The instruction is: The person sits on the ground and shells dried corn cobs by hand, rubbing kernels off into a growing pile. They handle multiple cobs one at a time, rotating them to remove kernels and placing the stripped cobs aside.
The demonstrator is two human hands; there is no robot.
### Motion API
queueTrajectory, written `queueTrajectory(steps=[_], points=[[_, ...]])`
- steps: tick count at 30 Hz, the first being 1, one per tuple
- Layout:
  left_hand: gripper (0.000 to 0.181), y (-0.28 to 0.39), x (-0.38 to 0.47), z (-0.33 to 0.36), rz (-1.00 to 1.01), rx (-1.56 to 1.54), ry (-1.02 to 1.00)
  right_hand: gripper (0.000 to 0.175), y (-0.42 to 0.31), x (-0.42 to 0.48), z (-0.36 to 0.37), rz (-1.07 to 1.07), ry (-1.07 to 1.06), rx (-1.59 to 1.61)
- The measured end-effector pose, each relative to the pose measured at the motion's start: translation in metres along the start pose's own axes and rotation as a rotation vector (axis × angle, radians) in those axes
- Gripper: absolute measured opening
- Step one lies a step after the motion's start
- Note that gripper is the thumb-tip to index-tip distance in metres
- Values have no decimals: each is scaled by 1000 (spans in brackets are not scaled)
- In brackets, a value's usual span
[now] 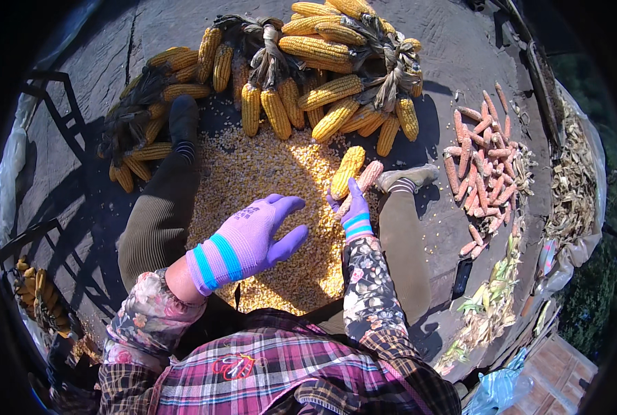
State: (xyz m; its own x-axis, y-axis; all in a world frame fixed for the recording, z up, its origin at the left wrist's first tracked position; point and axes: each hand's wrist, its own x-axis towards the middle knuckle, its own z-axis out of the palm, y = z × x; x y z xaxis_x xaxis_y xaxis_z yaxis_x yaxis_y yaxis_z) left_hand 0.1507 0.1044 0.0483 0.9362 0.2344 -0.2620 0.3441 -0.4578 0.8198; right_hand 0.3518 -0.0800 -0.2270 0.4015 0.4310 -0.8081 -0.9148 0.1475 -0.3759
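My left hand (256, 238), in a purple knit glove with blue bands, hovers over a heap of loose corn kernels (256, 171), its fingers spread and nothing in them. In my right hand (352, 207), gloved alike, are a yellow ear of corn (348, 168) and a bare pinkish corncob (366, 179), held side by side. The heap lies between my outstretched legs. Beyond it rest bundles of yellow corn ears (319, 49), tied together by their dry husks (269, 46).
Shelled cobs (487, 166) lie piled on the right, with loose husks (495, 301) below them and a dark phone-like object (461, 278) nearby. More corn ears (179, 67) lie beside my left foot. A black metal frame (54, 93) stands at far left.
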Motion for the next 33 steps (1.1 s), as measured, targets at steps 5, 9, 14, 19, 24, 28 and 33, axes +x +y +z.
queueTrajectory(steps=[5,9,14,19,24,28,33], points=[[54,-34,2,17,-159,-126,309,49,35,-116,58,37,-471,146],[56,-37,-20,17,-80,-731,182,58,62,-195,84,6,-822,-130],[50,-29,-82,7,-83,-1131,328,58,79,-247,84,-11,-691,-308],[59,-32,-130,30,47,-1158,584,54,97,-295,89,-152,-638,-389],[73,-14,-159,49,236,-982,624,51,113,-311,73,-84,-618,-294],[58,-14,-175,59,252,-1163,519,47,126,-341,88,-116,-665,-381],[41,-22,-211,60,93,-1239,254,44,97,-342,96,-616,-487,-926]])
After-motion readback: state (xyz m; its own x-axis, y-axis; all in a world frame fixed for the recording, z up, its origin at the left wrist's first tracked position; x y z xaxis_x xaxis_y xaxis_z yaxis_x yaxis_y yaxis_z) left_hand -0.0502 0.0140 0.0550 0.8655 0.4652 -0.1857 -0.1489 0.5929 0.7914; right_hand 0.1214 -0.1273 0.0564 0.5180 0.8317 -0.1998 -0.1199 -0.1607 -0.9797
